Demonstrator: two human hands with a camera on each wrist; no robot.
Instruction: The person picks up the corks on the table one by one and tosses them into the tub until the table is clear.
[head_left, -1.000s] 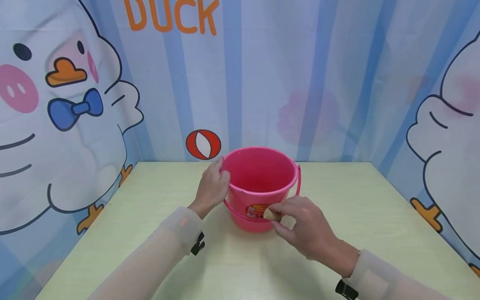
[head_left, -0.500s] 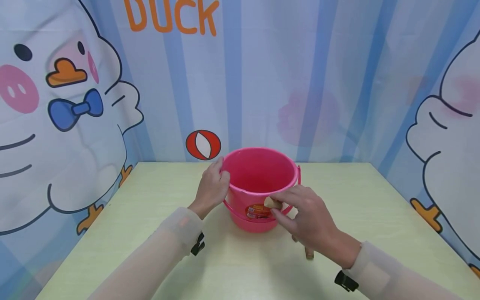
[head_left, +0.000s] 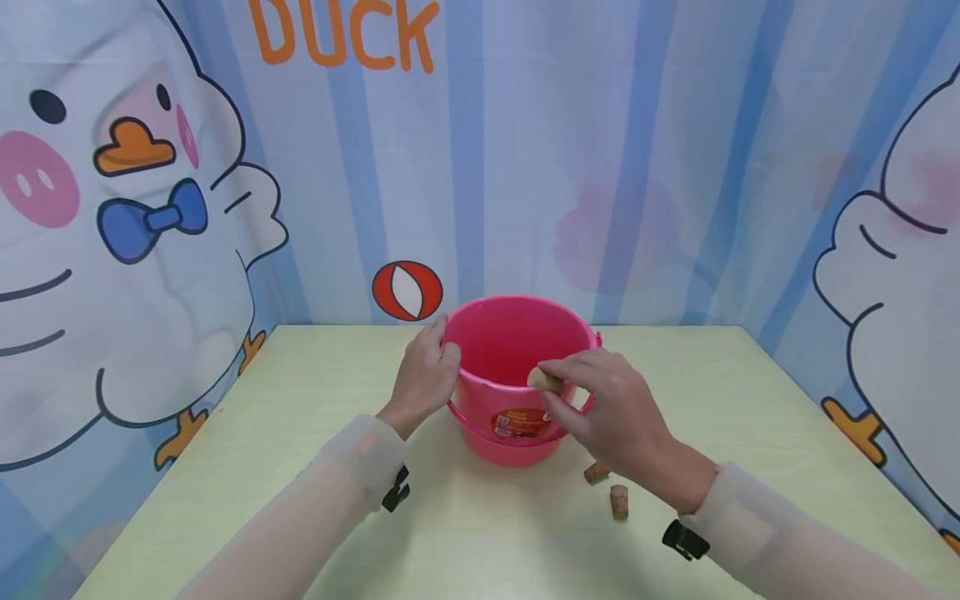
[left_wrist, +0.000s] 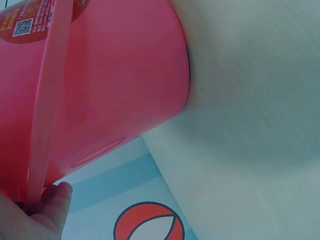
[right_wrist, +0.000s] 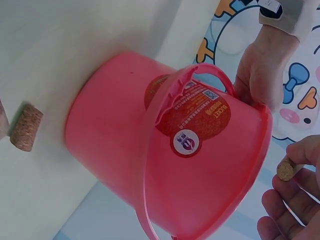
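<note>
A pink plastic bucket (head_left: 510,452) stands upright on the table, with its handle hanging down over the front and an orange-red label (right_wrist: 195,112) on its wall. My left hand (head_left: 422,375) grips the rim at the bucket's left side. Between thumb and fingers, my right hand (head_left: 621,421) pinches a cork (head_left: 543,381) at the near right rim, its end towards the left. Two more corks lie on the table beneath that hand: one cork (head_left: 597,473) close to the bucket, another cork (head_left: 619,502) nearer to me. The bucket's bottom inside is hidden.
The pale yellow table (head_left: 300,500) ends at the back against a blue striped curtain (head_left: 510,150) printed with ducks. Both forearms wear light sleeves (head_left: 330,483), with a dark strap (head_left: 686,540) at each wrist.
My right hand has risen with the cork from in front of the label to the height of the rim. Two corks on the table have come into sight. The left hand stays put.
</note>
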